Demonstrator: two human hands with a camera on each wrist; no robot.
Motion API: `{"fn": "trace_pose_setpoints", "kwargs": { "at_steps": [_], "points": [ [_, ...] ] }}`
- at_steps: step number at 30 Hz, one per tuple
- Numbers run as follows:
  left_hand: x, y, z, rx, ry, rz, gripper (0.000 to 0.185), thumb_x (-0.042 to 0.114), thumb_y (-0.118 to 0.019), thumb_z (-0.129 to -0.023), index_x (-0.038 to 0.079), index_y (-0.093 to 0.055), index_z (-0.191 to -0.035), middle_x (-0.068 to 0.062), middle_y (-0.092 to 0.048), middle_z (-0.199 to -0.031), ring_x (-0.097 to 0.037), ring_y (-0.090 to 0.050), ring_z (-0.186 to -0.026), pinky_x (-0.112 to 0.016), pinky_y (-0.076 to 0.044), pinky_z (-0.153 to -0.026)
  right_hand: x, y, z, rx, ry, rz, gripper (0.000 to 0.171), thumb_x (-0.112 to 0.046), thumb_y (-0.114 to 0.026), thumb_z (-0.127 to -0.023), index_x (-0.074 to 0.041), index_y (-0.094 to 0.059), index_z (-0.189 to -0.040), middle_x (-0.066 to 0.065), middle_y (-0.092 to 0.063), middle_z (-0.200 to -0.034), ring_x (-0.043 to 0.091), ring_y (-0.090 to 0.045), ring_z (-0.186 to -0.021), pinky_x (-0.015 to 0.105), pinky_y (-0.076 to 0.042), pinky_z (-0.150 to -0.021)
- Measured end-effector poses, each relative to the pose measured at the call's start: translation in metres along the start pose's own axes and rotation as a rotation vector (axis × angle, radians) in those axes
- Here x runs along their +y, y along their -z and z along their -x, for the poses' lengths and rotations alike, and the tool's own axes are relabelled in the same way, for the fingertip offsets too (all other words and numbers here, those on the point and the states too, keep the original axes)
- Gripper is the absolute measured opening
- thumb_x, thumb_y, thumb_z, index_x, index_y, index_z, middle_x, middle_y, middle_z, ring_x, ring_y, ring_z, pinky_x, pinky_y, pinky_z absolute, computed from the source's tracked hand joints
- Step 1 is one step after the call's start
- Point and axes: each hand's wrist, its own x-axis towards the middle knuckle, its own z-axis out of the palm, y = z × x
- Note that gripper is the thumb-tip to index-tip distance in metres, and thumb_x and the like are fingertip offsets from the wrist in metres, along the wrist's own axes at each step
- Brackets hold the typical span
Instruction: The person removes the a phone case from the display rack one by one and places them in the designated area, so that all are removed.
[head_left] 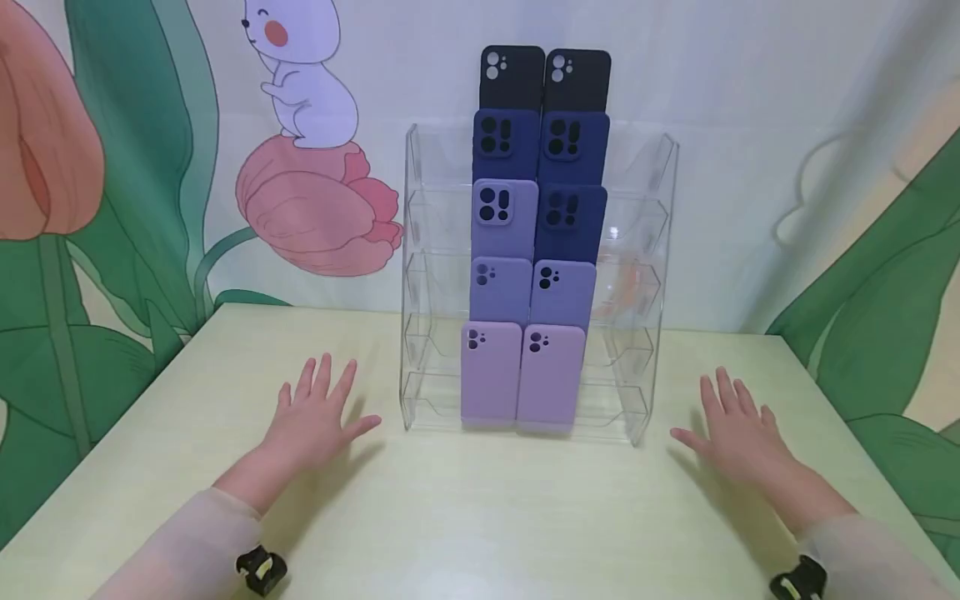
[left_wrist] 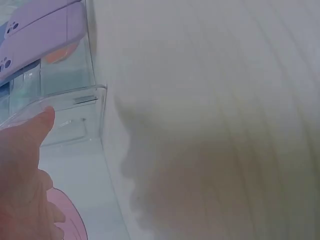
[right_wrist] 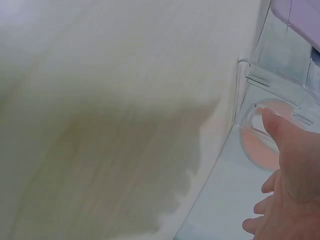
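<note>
- My fingers are spread nearly straight on both sides and hold nothing: my left hand (head_left: 315, 421) lies palm-down on the tabletop (head_left: 480, 517), and my right hand (head_left: 738, 433) mirrors it.
- Between my two sets of fingers stands a clear acrylic display rack (head_left: 648, 250), its foot just beyond my thumbs. Neither hand touches it, as far as the head view shows.
- The left wrist view shows my thumb tip close to the rack's lower corner (left_wrist: 90, 100); the right wrist view shows the same on its side (right_wrist: 260, 80).
- The rack carries phone cases in two columns, stepped upward and away from my fingers so each tier overlaps the one behind and every camera cut-out stays visible.
- Nearest my fingers are the two lilac cases (head_left: 521, 375), then periwinkle (head_left: 532, 292), then navy (head_left: 540, 179), with two black cases (head_left: 543, 77) farthest up.
- The columns fill the rack's middle; its compartments on my right-hand side look empty.
- The tabletop is pale yellow-green, smooth and matte.
- Beyond the rack hangs a backdrop (head_left: 750, 125) painted with green leaves, pink tulips and a white rabbit (head_left: 303, 71).
</note>
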Motion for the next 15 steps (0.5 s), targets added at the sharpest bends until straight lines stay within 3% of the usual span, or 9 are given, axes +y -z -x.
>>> {"fn": "trace_pose_setpoints", "kwargs": {
  "at_steps": [7, 10, 15],
  "points": [
    [-0.002, 0.009, -0.011, 0.022, -0.010, 0.064, 0.091, 0.062, -0.048, -0.087, 0.004, -0.014, -0.149, -0.031, -0.004, -0.149, -0.049, -0.001, -0.135, -0.069, -0.006, -0.100, -0.012, 0.011, -0.020, 0.012, 0.030, -0.153, 0.091, -0.051, -0.048, -0.093, 0.019, -0.011, -0.139, 0.040, -0.006, -0.144, 0.055, -0.011, -0.130, 0.067, -0.016, -0.099],
    [-0.001, 0.011, -0.010, 0.027, -0.029, 0.120, 0.085, 0.054, -0.051, -0.089, 0.000, -0.019, -0.147, -0.034, -0.009, -0.147, -0.051, -0.011, -0.133, -0.070, -0.013, -0.098, -0.015, 0.016, -0.019, -0.001, 0.060, -0.229, 0.076, -0.039, -0.046, -0.097, 0.020, -0.020, -0.136, 0.040, -0.025, -0.138, 0.053, -0.028, -0.126, 0.061, -0.027, -0.098],
    [0.000, 0.013, -0.003, 0.066, -0.056, 0.368, 0.066, 0.039, -0.053, -0.094, -0.003, -0.034, -0.141, -0.030, -0.028, -0.143, -0.047, -0.033, -0.127, -0.060, -0.031, -0.098, -0.021, 0.027, -0.008, -0.051, 0.097, -0.385, 0.051, -0.018, -0.045, -0.098, 0.017, -0.033, -0.133, 0.030, -0.054, -0.120, 0.045, -0.051, -0.109, 0.053, -0.044, -0.087]
  ]
}}
